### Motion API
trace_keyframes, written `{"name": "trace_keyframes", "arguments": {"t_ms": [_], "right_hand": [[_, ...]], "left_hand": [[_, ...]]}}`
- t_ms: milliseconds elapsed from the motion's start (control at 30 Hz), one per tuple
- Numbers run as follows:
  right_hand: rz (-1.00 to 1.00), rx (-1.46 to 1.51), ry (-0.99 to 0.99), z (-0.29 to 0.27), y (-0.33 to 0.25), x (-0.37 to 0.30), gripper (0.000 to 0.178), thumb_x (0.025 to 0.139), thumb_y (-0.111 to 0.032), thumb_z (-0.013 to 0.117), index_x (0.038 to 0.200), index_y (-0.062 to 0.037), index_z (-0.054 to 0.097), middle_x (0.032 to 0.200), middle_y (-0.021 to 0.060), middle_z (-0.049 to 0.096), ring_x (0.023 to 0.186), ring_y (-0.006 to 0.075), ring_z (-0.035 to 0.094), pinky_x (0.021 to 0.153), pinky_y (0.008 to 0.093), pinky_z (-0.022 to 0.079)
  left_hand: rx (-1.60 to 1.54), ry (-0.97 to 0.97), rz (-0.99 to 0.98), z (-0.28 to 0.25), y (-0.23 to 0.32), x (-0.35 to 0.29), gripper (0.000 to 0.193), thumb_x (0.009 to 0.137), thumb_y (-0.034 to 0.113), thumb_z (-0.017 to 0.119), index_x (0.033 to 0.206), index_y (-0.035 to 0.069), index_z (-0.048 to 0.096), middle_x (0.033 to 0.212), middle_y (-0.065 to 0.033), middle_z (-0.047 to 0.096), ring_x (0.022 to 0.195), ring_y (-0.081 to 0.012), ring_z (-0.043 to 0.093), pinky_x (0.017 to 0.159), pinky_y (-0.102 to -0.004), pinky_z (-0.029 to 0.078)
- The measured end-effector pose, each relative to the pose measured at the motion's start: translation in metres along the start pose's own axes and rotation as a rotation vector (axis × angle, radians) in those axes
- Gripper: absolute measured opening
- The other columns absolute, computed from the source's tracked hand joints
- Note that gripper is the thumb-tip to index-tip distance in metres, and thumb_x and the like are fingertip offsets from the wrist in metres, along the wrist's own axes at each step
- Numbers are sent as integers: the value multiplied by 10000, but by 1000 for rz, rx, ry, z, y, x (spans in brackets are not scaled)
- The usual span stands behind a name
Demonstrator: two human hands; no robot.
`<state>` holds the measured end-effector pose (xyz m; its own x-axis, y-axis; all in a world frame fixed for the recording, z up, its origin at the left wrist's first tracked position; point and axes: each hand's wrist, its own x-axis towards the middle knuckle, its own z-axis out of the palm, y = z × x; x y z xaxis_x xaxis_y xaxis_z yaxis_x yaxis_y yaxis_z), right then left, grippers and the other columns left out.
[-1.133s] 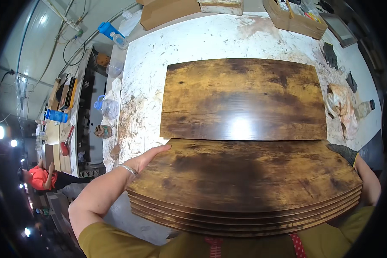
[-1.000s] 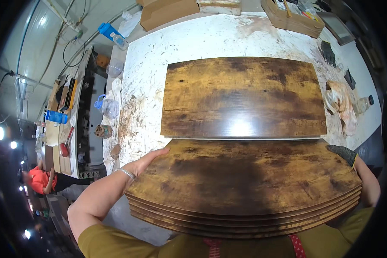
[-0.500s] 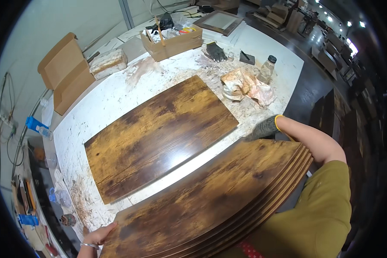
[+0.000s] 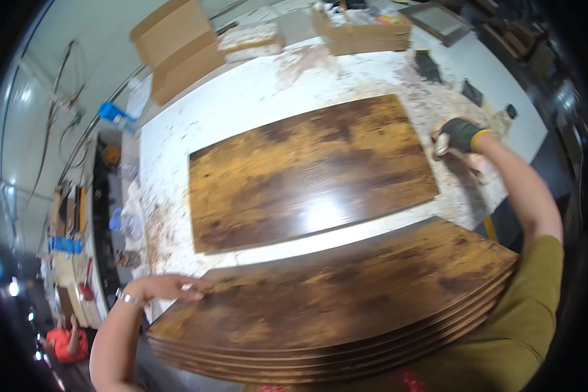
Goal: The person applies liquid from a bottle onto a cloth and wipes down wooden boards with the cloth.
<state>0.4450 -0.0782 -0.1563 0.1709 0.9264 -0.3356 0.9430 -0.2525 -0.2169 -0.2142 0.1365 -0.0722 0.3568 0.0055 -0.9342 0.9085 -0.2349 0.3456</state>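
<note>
A stack of wood-grain boards (image 4: 333, 294) with curved edges lies nearest me, close against my body. My bare left hand (image 4: 170, 287), with a bracelet at the wrist, rests its outstretched fingers on the top board's left end. Beyond the stack, one matching dark brown board (image 4: 307, 173) lies flat on the white table. My right hand (image 4: 462, 135) wears a dark glove with a yellow cuff. Its fingers are closed on a stained, crumpled cloth (image 4: 441, 145) to the right of the single board; the hand covers much of the cloth.
Paint-like stains mark the white table (image 4: 242, 98). At the back stand an opened cardboard box (image 4: 183, 59) and a filled carton (image 4: 366, 39). A dark glove (image 4: 428, 65) and a lidded jar (image 4: 503, 121) lie toward the right. A person in red (image 4: 68, 343) is at far left.
My right hand has left the right end of the stack and reached to the cloth. My left hand has moved onto the top board with fingers extended. The view has shifted.
</note>
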Motion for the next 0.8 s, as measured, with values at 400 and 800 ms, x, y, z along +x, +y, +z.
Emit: {"name": "trace_keyframes", "arguments": {"t_ms": [400,800], "right_hand": [[-502,872,78,-66,-315,-8,509,829,-281,682,1242,-60,484,1132,105,561,1064,173,534,910,305,476],[-295,-79,-311,31,-270,34,302,822,-311,628,943,-39,580,966,187,608,902,376,585,810,453,461]], "left_hand": [[-68,557,747,-33,189,32,368,916,95,476,1274,18,434,1144,-177,572,1073,-267,557,977,-371,448],[575,917,666,-33,8,101,432,757,44,664,1173,80,552,1093,-172,535,1034,-312,543,877,-357,461]]}}
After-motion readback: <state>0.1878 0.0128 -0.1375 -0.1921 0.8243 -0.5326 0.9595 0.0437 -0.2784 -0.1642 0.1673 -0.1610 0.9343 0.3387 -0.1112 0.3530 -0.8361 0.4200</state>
